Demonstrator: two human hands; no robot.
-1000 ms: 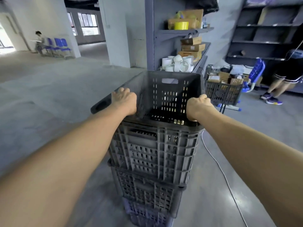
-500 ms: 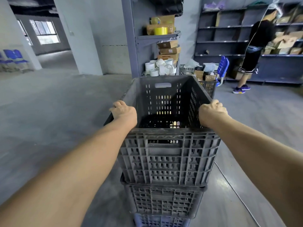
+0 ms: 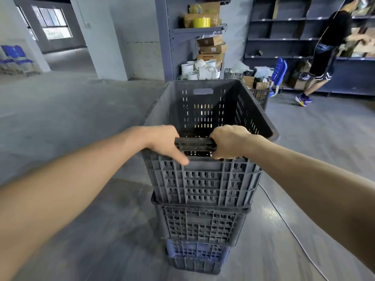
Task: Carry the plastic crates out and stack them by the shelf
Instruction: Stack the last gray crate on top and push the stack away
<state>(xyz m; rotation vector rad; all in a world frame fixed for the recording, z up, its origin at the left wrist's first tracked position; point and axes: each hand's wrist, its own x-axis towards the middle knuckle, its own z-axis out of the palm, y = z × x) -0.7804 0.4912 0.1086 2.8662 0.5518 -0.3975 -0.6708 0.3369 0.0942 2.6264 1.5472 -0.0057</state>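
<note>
A dark grey slotted plastic crate [image 3: 203,183] sits squarely on top of a stack. Under it is a second grey crate [image 3: 200,224], and at the bottom a bluish crate [image 3: 194,254] on the concrete floor. My left hand [image 3: 164,142] and my right hand [image 3: 229,141] both grip the near rim of the top crate, close together, fingers curled over the rim by its handle slot. The top crate holds nothing that I can see. A grey metal shelf [image 3: 194,31] stands just behind the stack.
The shelf carries cardboard boxes, a yellow tape roll [image 3: 201,22] and white rolls [image 3: 199,68]. Another loaded crate [image 3: 259,94] and a blue chair [image 3: 279,72] stand right of it. A person [image 3: 324,55] works at dark shelving at the far right. A white cable [image 3: 284,222] runs over the floor.
My hands have moved from the two side rims of the top crate to the middle of its near rim. The crate has settled level on the stack.
</note>
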